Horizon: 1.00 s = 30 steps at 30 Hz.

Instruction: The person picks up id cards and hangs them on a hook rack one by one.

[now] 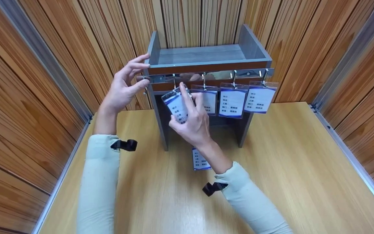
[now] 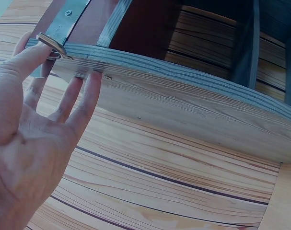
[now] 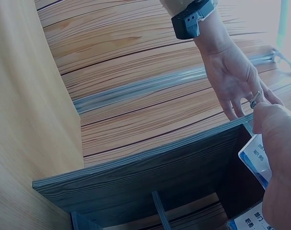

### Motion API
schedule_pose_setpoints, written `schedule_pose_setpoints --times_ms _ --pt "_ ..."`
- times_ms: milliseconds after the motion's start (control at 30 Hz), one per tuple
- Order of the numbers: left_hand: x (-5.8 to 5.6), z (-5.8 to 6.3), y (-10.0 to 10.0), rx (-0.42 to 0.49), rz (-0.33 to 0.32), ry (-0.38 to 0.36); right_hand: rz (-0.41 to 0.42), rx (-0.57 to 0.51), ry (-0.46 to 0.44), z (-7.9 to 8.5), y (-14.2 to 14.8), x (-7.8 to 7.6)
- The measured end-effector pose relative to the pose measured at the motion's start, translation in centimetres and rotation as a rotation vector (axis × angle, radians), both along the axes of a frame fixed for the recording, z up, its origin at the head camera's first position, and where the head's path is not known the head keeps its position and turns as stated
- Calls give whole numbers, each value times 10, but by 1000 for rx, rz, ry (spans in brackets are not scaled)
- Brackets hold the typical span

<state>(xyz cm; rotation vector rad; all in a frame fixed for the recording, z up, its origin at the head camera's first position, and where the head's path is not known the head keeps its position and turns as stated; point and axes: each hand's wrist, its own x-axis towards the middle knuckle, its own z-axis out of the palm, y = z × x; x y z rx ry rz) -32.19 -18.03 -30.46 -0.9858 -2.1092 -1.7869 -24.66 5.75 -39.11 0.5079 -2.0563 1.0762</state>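
Note:
In the head view my right hand [image 1: 192, 122] holds a tilted name badge [image 1: 175, 105] in a clear sleeve, thumb at its lower left side. The badge's top is right below the second hook [image 1: 174, 79] from the left on a shiny metal rail [image 1: 219, 75]. Part of the badge is hidden behind the fingers. My left hand [image 1: 123, 83] grips the left front corner of the grey shelf unit [image 1: 213, 53]. Its thumb lies by the end hook [image 2: 52, 44], and fingertips touch the side panel [image 2: 159, 93] in the left wrist view.
Three badges hang to the right of the held one, among them a middle badge [image 1: 231, 102] and the rightmost badge [image 1: 260, 99]. Another badge [image 1: 201, 160] lies on the wooden table [image 1: 161, 195], partly behind the right wrist. Wood-panelled walls [image 1: 28, 97] enclose the table.

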Motion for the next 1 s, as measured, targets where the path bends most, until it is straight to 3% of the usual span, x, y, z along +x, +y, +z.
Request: schedule_pose_setpoints --times_ms 700,1000 --pt "0 0 1 3 1 11 10 -32 -37 -2 -3 -1" --pt "2 1 1 -9 15 2 -37 -18 -47 -5 -7 -3"
